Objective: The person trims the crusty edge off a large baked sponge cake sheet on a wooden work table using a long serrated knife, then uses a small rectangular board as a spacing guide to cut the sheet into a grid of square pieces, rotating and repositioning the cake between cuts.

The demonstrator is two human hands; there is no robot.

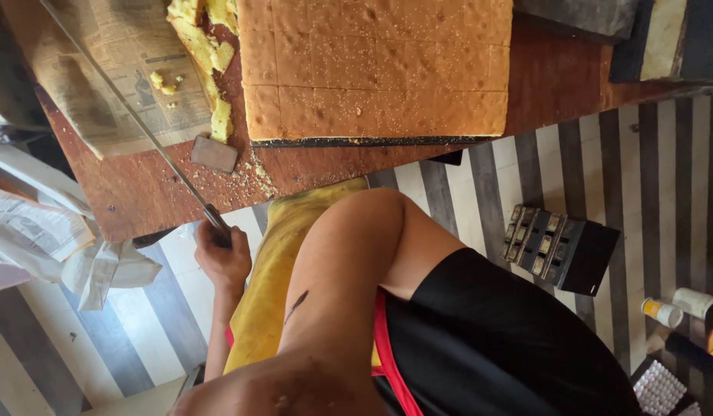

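Left grip on knife handle

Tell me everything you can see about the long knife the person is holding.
The knife has a very long, thin, straight metal blade and a dark handle. One hand grips the handle just past the near edge of the wooden board. Which hand it is cannot be told. The blade runs diagonally up and left above the crumb-strewn board and the newspaper, leaving the frame at the top. It is apart from the scored sponge cake slab.
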